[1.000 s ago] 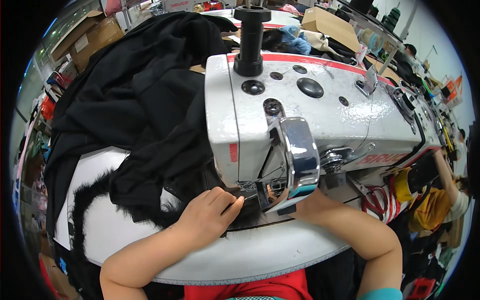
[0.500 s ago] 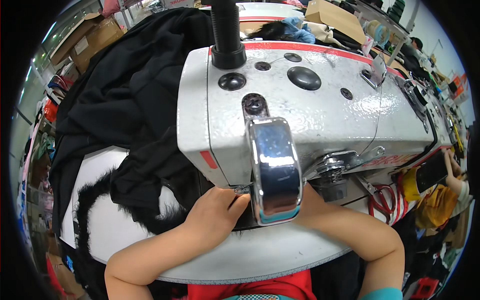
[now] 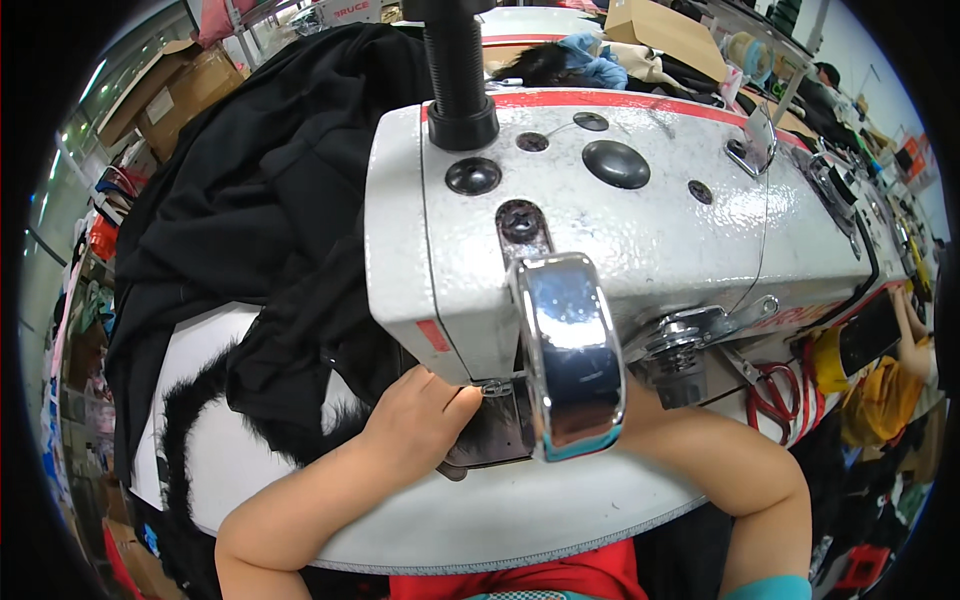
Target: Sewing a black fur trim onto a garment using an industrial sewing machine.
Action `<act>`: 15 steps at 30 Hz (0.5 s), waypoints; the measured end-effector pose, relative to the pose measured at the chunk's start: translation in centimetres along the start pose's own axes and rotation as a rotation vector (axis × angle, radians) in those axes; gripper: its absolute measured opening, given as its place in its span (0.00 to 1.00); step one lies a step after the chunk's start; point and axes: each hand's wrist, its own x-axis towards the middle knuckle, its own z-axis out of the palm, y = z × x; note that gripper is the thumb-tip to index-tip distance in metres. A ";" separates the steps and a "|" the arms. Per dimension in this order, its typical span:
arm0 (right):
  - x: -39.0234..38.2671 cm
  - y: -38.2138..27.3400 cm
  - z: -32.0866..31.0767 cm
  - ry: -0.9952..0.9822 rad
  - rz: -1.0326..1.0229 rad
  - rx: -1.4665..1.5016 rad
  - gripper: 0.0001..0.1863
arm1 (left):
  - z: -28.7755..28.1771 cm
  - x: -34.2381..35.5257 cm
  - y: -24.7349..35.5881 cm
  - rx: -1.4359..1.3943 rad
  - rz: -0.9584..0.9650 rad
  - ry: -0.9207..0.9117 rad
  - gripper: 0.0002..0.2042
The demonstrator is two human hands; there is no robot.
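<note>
A white sewing machine (image 3: 660, 250) fills the middle, with a shiny chrome guard (image 3: 575, 350) on its front. My left hand (image 3: 418, 412) is closed at the needle area, thumb and forefinger together beside a small metal part (image 3: 492, 388). It grips the edge of a black garment (image 3: 270, 200), which spreads left and back over the table. A strip of black fur trim (image 3: 180, 440) curls out of the cloth and runs up to this hand. My right hand (image 3: 640, 405) is behind the guard; its wrist shows, but its fingers are hidden.
The white table (image 3: 480, 520) has a curved front edge with a measuring tape along it. Red-handled scissors (image 3: 770, 400) lie under the machine arm at right. Cardboard boxes (image 3: 185, 95) stand at back left. Another person's arm (image 3: 908, 335) shows at far right.
The machine sits slightly lower and further right in the picture. More of the dark metal plate shows beside my left hand, which keeps its place near the needle.
</note>
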 end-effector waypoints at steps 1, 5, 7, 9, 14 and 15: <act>-0.2 0.1 0.2 0.039 0.031 0.033 0.11 | 0.0 0.0 -0.1 -0.003 0.001 0.005 0.12; -0.4 0.2 0.3 0.072 0.035 -0.066 0.09 | 0.4 0.4 -0.4 0.001 0.010 0.056 0.10; -0.4 0.0 0.2 0.080 0.046 -0.155 0.08 | 0.5 0.5 -0.6 0.052 0.057 0.069 0.08; -0.1 -0.3 0.2 0.084 0.067 -0.248 0.07 | 0.8 0.6 -0.6 0.034 0.056 0.120 0.06; 0.2 -0.9 0.3 0.085 0.103 -0.387 0.06 | 0.9 0.4 -0.9 -0.012 0.053 0.067 0.05; 0.3 -1.0 0.2 0.078 0.132 -0.361 0.06 | 0.9 0.5 -0.9 0.007 0.068 0.085 0.06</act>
